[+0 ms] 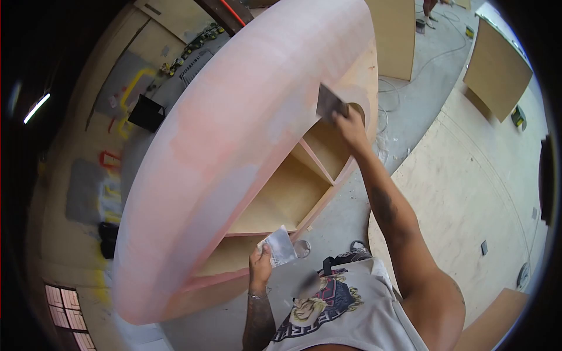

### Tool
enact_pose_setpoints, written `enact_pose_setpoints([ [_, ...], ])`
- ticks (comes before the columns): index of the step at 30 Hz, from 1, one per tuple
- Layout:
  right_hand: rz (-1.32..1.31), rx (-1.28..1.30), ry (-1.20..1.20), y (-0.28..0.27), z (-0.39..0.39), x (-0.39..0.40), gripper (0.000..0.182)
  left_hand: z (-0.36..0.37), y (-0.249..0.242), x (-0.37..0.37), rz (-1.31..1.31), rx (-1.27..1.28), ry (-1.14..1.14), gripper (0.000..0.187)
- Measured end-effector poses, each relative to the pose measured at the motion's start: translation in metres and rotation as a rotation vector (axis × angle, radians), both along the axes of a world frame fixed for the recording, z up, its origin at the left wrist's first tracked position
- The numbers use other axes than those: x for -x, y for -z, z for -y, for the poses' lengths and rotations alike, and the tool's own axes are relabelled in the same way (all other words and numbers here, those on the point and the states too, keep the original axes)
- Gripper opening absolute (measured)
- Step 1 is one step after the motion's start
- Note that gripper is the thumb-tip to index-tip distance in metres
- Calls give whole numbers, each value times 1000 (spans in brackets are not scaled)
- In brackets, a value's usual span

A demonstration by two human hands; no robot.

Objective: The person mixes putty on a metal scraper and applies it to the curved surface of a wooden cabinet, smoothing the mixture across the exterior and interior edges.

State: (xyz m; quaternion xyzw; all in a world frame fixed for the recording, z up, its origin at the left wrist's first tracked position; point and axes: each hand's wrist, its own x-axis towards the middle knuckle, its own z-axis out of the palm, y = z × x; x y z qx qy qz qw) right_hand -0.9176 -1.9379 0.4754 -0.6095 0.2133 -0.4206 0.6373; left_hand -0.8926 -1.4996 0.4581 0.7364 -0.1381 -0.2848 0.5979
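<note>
A large curved piece of furniture [234, 111], coated in patchy pink, white and pale grey, fills the middle of the view. Stretched out over its upper inner edge, my right hand [351, 130] grips a dark flat spreader [329, 104] between thumb and fingers. The spreader's blade overlaps the coated surface beside a round cutout. My left hand [260, 268] is lower down, closed on a whitish square plate [280, 245] with smeared material on its face. That plate is over the lower wooden compartment [231, 253] of the piece.
Open plywood compartments [287, 190] line the piece's near side. To the right lies a broad plywood sheet [451, 193] with a small dark block [484, 248] on it. A curved panel [497, 67] stands farther back. Cables [433, 55] trail over the grey floor; a person's legs show far off.
</note>
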Motion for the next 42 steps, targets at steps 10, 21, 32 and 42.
enact_pose_setpoints([
  [10, 43, 608, 302, -17, -82, -62, 65, -7, 6, 12, -73, 89, -217, 36],
  [21, 131, 426, 469, -19, -57, -94, 55, 22, -16, 11, -319, 454, -450, 32],
  [32, 149, 819, -446, -34, -210, 62, 67, 35, -42, -27, -1088, 731, -164, 28],
  [42, 49, -632, -177, -2, -253, 86, 24, 29, -81, -12, -304, 651, -134, 32],
])
